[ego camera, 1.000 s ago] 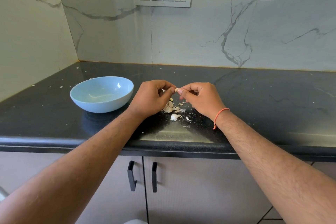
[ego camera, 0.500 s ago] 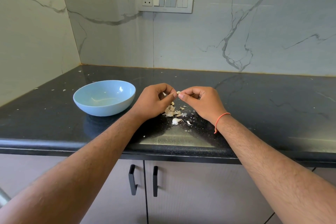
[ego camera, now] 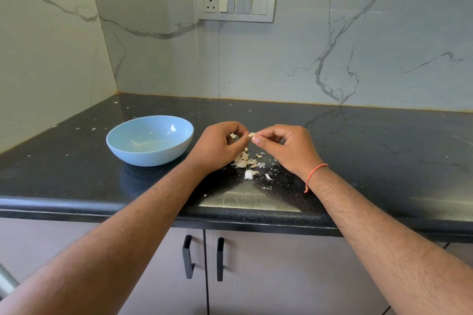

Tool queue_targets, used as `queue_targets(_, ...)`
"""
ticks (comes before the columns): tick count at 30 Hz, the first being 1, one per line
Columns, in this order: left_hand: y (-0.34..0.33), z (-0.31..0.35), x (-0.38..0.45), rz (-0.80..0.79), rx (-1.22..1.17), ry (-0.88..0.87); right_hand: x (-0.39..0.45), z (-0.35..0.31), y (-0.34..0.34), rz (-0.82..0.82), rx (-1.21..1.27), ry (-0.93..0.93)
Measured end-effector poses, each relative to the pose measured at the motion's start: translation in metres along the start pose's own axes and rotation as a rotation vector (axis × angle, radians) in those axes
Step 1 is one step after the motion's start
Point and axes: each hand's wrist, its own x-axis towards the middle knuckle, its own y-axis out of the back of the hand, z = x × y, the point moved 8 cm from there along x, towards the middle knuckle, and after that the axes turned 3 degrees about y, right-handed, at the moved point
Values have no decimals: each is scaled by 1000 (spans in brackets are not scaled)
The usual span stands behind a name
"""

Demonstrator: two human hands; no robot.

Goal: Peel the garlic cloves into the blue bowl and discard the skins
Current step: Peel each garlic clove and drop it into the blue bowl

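A small garlic clove (ego camera: 252, 134) is pinched between the fingertips of my left hand (ego camera: 220, 147) and my right hand (ego camera: 286, 147), a little above the black counter (ego camera: 371, 151). Both hands are curled, thumbs and forefingers meeting on the clove. Under and just in front of the hands lies a heap of loose garlic pieces and skins (ego camera: 244, 160), with one whole clove (ego camera: 249, 174) nearest the counter's front. The blue bowl (ego camera: 122, 144) stands to the left of my left hand; I see no cloves in it, only reflections.
Tiny skin flakes are scattered over the counter, mostly at the left and back. Marble walls close the left side and the back, with a switch panel (ego camera: 235, 4) on the back wall. Cabinet doors with black handles (ego camera: 188, 256) lie below the counter's front edge.
The hands have stayed together on the clove; my fingers have shifted slightly on it. The view has tilted a little, so everything sits lower in the picture.
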Motion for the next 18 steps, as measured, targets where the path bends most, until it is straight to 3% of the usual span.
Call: queue_targets(18, 4, 4, 0, 27, -54, -31, 0, 4, 0, -8, -40, -45)
